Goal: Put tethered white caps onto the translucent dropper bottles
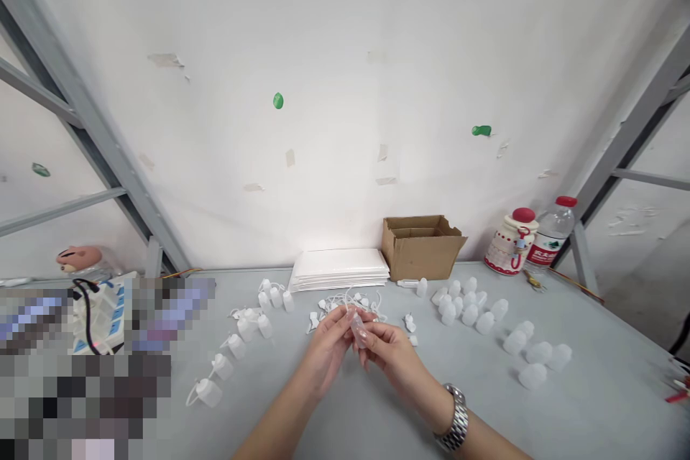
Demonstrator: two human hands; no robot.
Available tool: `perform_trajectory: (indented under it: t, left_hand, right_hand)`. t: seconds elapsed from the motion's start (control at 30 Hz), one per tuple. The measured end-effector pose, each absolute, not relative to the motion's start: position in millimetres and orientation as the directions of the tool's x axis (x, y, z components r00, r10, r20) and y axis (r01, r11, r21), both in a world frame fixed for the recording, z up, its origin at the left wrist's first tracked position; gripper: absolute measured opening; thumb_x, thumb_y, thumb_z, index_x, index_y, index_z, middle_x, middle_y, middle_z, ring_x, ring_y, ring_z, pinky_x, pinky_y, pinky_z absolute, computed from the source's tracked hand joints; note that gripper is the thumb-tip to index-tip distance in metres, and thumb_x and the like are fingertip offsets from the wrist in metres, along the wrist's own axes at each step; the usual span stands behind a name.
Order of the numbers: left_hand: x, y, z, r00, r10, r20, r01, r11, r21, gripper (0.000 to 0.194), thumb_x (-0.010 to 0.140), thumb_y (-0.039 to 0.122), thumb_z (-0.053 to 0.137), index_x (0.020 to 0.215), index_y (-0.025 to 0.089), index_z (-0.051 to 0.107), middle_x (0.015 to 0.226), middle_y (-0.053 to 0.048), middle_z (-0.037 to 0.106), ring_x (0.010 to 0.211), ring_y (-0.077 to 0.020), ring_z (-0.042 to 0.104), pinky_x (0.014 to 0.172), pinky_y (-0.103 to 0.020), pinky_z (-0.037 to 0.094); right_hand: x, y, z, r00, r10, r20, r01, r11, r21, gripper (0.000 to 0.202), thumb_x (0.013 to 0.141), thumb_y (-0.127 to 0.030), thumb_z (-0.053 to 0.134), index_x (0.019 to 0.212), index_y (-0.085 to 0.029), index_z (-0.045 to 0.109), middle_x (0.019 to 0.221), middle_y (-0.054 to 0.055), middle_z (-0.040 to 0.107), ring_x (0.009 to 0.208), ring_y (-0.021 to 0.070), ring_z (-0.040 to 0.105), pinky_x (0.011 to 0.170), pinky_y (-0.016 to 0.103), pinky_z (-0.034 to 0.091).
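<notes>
Both hands meet at the middle of the grey table around a small translucent bottle (pixel 358 329). My left hand (pixel 330 342) pinches its upper end, and my right hand (pixel 384 345) has its fingers closed on its lower side. A metal watch is on the right wrist. Just behind the hands lies a pile of white caps with cord loops (pixel 345 300). Several white bottles with caps and loops (pixel 236 346) stand in a line to the left. On the right are several translucent bottles without loops (pixel 470 315).
An open cardboard box (pixel 423 259) and a stack of white sheets or envelopes (pixel 339 269) stand against the wall. A decorated jar (pixel 509 244) and a water bottle (pixel 553 233) are at the back right. A power strip (pixel 108 313) lies left, beside a blurred area.
</notes>
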State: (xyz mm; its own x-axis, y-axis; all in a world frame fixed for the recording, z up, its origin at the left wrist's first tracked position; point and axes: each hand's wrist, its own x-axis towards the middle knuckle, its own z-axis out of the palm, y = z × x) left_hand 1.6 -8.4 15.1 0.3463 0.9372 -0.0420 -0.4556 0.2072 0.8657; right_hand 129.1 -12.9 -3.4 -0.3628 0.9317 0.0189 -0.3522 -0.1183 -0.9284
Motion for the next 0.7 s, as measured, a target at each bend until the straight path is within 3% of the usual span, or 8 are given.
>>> perform_trajectory:
  t: [0.13,0.23,0.37,0.57,0.7]
  left_hand:
    - [3,-9,14,0.354,0.934,-0.038,-0.422,0.196,0.885,0.025,0.080,0.037,0.054,0.085,0.014,0.062,0.090,-0.009,0.065,0.049,-0.0106,0.050,0.046,-0.028,0.044]
    - [2,-9,12,0.353,0.936,-0.016,-0.448,0.184,0.875,0.021,0.080,0.031,0.052,0.085,0.014,0.063,0.090,-0.009,0.066,0.055,-0.0129,0.052,0.050,-0.027,0.043]
    - [0,-7,9,0.350,0.937,0.006,-0.511,0.185,0.839,0.019,0.080,0.023,0.048,0.083,0.013,0.064,0.088,-0.009,0.066,0.066,-0.0143,0.053,0.061,-0.027,0.042]
    - [0,-5,6,0.392,0.920,-0.017,-0.557,0.252,0.792,0.024,0.076,0.024,0.044,0.083,0.012,0.064,0.089,-0.011,0.066,0.064,-0.0178,0.054,0.056,-0.030,0.040]
    - [1,-5,4,0.348,0.934,-0.082,-0.563,0.278,0.778,0.026,0.074,0.025,0.046,0.085,0.012,0.066,0.093,-0.012,0.066,0.076,-0.0216,0.057,0.061,-0.031,0.040]
  right_hand:
    - [129,-15,-2,-0.393,0.920,0.003,-0.400,-0.168,-0.901,0.032,0.070,-0.046,0.067,0.059,-0.016,0.062,0.056,-0.002,0.052,0.050,0.0097,0.044,0.051,0.024,0.035]
    - [130,-14,-3,-0.382,0.924,-0.001,-0.384,-0.160,-0.909,0.033,0.070,-0.047,0.067,0.059,-0.016,0.062,0.054,-0.002,0.052,0.049,0.0097,0.044,0.052,0.024,0.035]
    - [130,-11,-5,-0.327,0.945,0.011,-0.298,-0.092,-0.950,0.034,0.066,-0.048,0.069,0.057,-0.016,0.062,0.052,-0.002,0.054,0.049,0.0106,0.046,0.053,0.025,0.036]
    - [127,-12,-4,-0.220,0.974,0.048,-0.128,0.020,-0.992,0.034,0.067,-0.050,0.066,0.060,-0.017,0.064,0.049,-0.003,0.052,0.049,0.0120,0.046,0.053,0.026,0.037]
    - [126,-12,-6,-0.155,0.987,0.048,-0.105,0.032,-0.994,0.036,0.065,-0.051,0.067,0.066,-0.015,0.067,0.054,-0.002,0.053,0.051,0.0117,0.046,0.052,0.025,0.036]
